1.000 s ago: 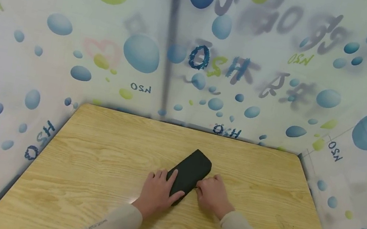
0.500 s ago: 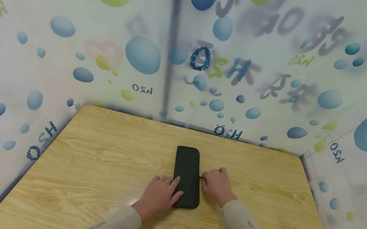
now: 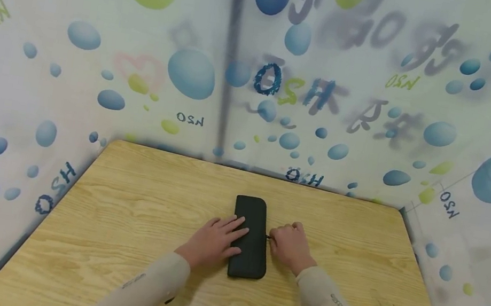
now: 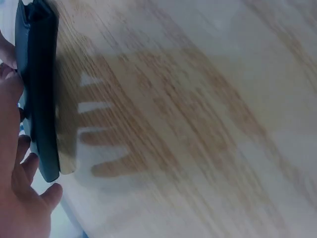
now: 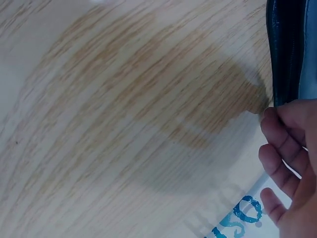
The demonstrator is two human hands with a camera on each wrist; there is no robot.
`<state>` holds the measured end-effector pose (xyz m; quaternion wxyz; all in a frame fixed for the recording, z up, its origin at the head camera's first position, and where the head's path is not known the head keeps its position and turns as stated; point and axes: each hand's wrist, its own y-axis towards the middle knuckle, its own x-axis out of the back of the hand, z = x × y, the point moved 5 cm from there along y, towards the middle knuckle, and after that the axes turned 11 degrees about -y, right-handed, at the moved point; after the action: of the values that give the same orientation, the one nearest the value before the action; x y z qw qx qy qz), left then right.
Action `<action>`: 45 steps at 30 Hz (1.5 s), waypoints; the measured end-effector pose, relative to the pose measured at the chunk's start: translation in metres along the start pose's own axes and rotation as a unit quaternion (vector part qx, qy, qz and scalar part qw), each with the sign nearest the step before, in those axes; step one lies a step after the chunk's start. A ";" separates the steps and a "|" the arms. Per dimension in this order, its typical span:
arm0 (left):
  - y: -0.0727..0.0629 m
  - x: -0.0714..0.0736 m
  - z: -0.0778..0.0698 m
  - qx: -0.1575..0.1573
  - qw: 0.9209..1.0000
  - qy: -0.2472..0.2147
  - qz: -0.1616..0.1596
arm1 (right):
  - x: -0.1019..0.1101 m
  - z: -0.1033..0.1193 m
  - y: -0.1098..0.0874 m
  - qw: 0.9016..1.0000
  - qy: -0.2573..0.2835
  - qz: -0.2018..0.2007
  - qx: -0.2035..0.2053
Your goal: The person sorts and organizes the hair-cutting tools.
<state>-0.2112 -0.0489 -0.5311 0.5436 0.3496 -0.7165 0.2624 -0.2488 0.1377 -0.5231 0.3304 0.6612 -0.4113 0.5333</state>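
A black zippered case (image 3: 254,213) lies flat on the wooden table, its long side pointing away from me. My left hand (image 3: 213,239) rests on the case's left side with spread fingers. At the right edge, my right hand (image 3: 291,244) pinches a small dark zipper pull (image 3: 269,237) between thumb and curled index finger. In the right wrist view the zipper runs along the side of the case (image 5: 285,54), and the fingers hide the pull. The left wrist view shows the long edge of the case (image 4: 43,99) beside the left hand (image 4: 20,198).
The light wooden table (image 3: 146,190) has rounded far corners. Walls (image 3: 364,86) printed with blue and green drops and letters stand close behind it and at both sides.
The case has turned counterclockwise from a slant to nearly straight. My left hand has shifted up along it with fingers spread wider. The right hand has kept its pinch, moving slightly.
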 end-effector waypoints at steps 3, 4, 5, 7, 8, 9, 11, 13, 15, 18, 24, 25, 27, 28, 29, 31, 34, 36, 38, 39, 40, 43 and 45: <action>0.001 -0.001 0.001 0.001 1.000 -0.006 0.017 | 0.000 0.000 0.000 1.000 -0.005 -0.005 0.005; 0.001 -0.001 0.002 0.001 1.000 -0.007 0.019 | 0.000 0.001 -0.001 1.000 -0.007 -0.007 0.007; 0.002 -0.002 0.002 0.000 1.000 -0.009 0.021 | 0.000 0.000 -0.001 1.000 -0.009 -0.009 0.008; 0.002 -0.002 0.003 -0.001 1.000 -0.014 0.020 | -0.001 0.000 -0.002 1.000 -0.013 -0.009 0.010; 0.003 -0.002 0.003 -0.002 1.000 -0.016 0.019 | 0.000 0.000 -0.002 1.000 -0.014 -0.010 0.011; 0.003 -0.002 0.003 -0.002 1.000 -0.017 0.019 | 0.000 0.000 -0.002 1.000 -0.016 -0.009 0.012; 0.003 -0.001 0.002 -0.004 1.000 -0.016 0.017 | -0.001 -0.001 -0.002 1.000 -0.020 -0.007 0.013; 0.002 -0.001 0.002 -0.005 1.000 -0.013 0.014 | -0.001 -0.001 -0.003 1.000 -0.024 -0.006 0.014; 0.002 0.000 0.002 -0.006 1.000 -0.009 0.011 | -0.001 -0.002 -0.003 0.999 -0.027 -0.005 0.015; 0.002 -0.001 0.002 -0.008 1.000 -0.007 0.005 | 0.001 -0.002 -0.004 0.999 -0.028 -0.009 0.016; 0.002 -0.002 0.003 -0.004 1.000 -0.005 0.002 | 0.002 -0.002 -0.006 0.999 -0.041 -0.015 0.026; 0.002 -0.002 0.003 -0.003 1.000 -0.003 0.003 | 0.002 -0.001 -0.006 0.999 -0.043 -0.014 0.026; 0.002 -0.002 0.003 -0.002 1.000 0.003 0.004 | 0.002 -0.001 -0.007 0.998 -0.047 -0.011 0.028; 0.002 -0.002 0.003 -0.001 1.000 0.006 0.005 | 0.002 -0.001 -0.007 0.998 -0.048 -0.011 0.028; 0.002 -0.002 0.003 0.000 1.000 0.007 0.005 | 0.002 -0.001 -0.007 0.998 -0.048 -0.011 0.028; 0.003 -0.002 0.003 0.002 1.000 0.008 0.005 | 0.002 -0.001 -0.007 0.998 -0.050 -0.013 0.031; 0.003 -0.002 0.003 0.003 1.000 0.011 0.004 | 0.002 -0.001 -0.007 0.998 -0.052 -0.016 0.034; 0.003 -0.002 0.003 0.004 1.000 0.014 0.005 | 0.002 -0.001 -0.007 0.998 -0.056 -0.016 0.036; 0.003 -0.002 0.003 0.005 1.000 0.017 0.005 | 0.001 -0.001 -0.007 0.997 -0.061 -0.019 0.040; 0.003 -0.002 0.003 0.006 1.000 0.019 0.006 | 0.000 -0.001 -0.007 0.997 -0.065 -0.021 0.041; 0.003 -0.003 0.003 0.007 1.000 0.020 0.007 | 0.000 -0.001 -0.007 0.996 -0.068 -0.023 0.044; 0.003 -0.004 0.003 0.010 1.000 0.026 0.010 | -0.001 0.000 -0.008 0.995 -0.080 -0.033 0.052; 0.003 -0.004 0.003 0.011 0.999 0.027 0.012 | -0.001 0.000 -0.009 0.994 -0.086 -0.039 0.058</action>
<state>-0.2147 -0.0489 -0.5355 0.5561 0.3399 -0.7024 0.2862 -0.2407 0.1416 -0.5246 0.2760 0.7383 -0.3805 0.4838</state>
